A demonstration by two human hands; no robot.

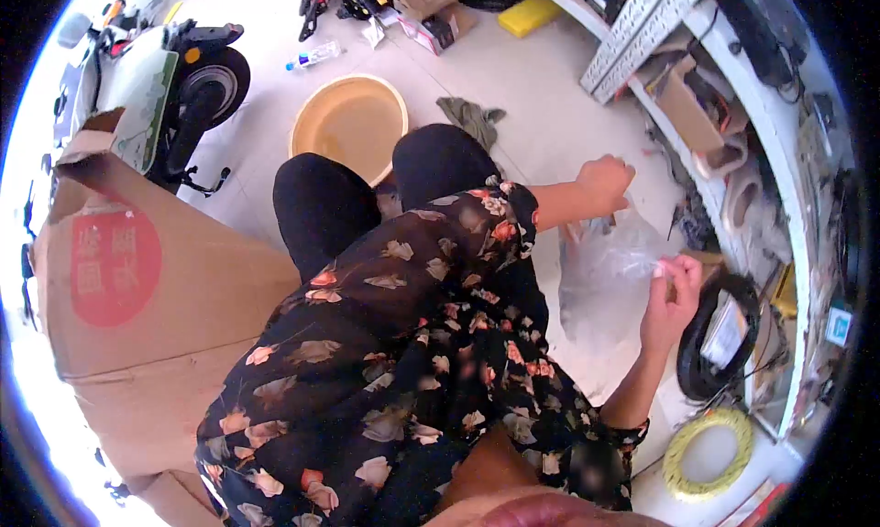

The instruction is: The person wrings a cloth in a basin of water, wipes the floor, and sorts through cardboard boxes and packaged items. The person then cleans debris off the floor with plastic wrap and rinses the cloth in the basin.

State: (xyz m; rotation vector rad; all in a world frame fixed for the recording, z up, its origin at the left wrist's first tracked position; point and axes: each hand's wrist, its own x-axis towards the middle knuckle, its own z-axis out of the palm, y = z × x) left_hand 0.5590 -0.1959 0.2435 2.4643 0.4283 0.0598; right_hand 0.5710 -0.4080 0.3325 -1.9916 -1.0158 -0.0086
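Observation:
A clear plastic bag (610,284) stands on the floor to the right of my seated body, with things inside that are hard to make out. My right hand (674,298) pinches the bag's right edge between thumb and fingers. Over the bag's upper end, my left hand (605,186) reaches across with its fingers curled closed; what it holds is hidden.
A yellow basin (353,119) is beyond my knees, near a dark cloth (472,119) and a bottle (314,56). At left are a large cardboard box (174,298) and a scooter (197,87). Metal shelving (761,133), a black coil (692,353) and a yellow coil (678,458) lie right.

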